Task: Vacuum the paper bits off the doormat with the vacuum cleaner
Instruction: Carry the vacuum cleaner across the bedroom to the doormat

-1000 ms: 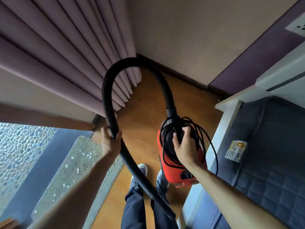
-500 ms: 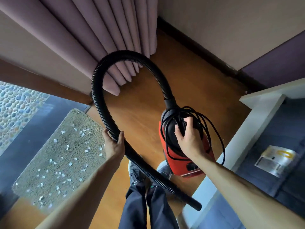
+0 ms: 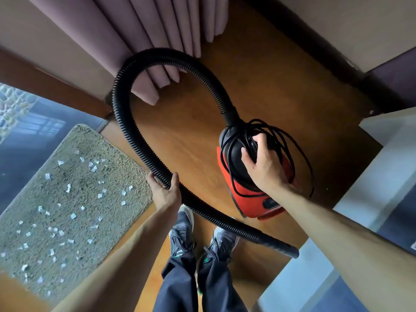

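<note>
Left hand gripping hose, right hand clasping vacuum cleaner (cord-wrapped)

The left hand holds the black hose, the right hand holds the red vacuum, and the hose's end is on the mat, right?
Not quite. In the head view the hose's end is off the doormat, over by the person's right shoe. The left hand does hold the black hose and the right hand the red vacuum.
</note>
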